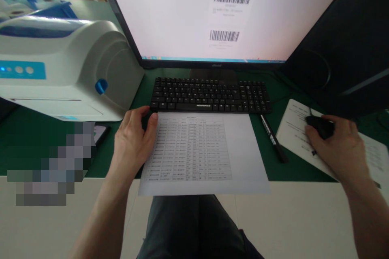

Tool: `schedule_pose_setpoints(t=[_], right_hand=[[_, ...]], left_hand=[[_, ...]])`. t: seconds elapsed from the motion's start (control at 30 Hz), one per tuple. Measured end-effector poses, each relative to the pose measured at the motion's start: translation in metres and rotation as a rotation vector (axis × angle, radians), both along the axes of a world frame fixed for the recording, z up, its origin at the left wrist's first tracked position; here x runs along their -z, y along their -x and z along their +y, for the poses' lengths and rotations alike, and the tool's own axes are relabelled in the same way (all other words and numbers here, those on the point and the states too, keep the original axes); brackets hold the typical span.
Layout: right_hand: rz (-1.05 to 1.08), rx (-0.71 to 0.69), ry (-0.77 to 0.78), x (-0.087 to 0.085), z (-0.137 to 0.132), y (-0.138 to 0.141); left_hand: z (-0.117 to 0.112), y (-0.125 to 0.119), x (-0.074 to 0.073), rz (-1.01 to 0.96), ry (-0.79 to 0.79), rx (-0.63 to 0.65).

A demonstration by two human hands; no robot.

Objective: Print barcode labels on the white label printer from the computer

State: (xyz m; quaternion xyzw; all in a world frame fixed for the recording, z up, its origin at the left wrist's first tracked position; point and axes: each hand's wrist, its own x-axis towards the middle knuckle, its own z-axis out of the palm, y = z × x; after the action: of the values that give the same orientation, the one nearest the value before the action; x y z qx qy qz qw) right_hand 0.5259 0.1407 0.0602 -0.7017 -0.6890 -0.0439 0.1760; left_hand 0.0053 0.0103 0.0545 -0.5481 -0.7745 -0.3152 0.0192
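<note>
the right hand [349, 149] has its fingers curved around a black mouse [323, 126], which sits on an open booklet [293, 123] at the right of the green tabletop [299, 170]. the left hand [133, 137] rests with loosely bent, parted fingers, its thumb at the left edge of a printed sheet [243, 149] and its index fingertip by the near left corner of the keyboard [200, 94]. the sheet lies near, overhanging the tabletop's near edge; a black marker [272, 137] lies just right of it. at the far side, a monitor [173, 16] shows barcodes; a printer [97, 56] stands left.
</note>
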Motion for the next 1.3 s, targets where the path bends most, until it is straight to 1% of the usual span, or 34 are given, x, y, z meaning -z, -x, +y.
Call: schedule_pose_setpoints(t=[0.07,0.23,0.3,0.7,0.9,1.07,1.3], right_hand=[[-0.002,-0.003,0.000,0.002,0.001,-0.001],[0.013,0.022,-0.107,0.013,0.008,-0.007],[0.006,0.020,-0.112,0.016,0.008,-0.008],[-0.013,0.021,-0.104,0.012,0.006,-0.005],[-0.014,0.046,-0.081,0.010,0.005,-0.003],[-0.004,0.048,-0.085,0.009,0.005,-0.001],[0.012,0.038,-0.097,0.010,0.006,-0.003]], left_hand=[[0.000,0.000,0.001,0.007,-0.004,-0.001],[0.000,0.001,0.002,0.011,-0.025,0.004],[0.000,0.001,0.002,0.007,-0.029,0.007],[0.001,0.002,0.003,0.011,-0.056,0.012],[0.001,0.001,0.004,0.003,-0.071,0.009],[0.001,0.001,0.003,0.018,-0.055,-0.002],[0.001,0.001,0.002,0.026,-0.037,0.015]])
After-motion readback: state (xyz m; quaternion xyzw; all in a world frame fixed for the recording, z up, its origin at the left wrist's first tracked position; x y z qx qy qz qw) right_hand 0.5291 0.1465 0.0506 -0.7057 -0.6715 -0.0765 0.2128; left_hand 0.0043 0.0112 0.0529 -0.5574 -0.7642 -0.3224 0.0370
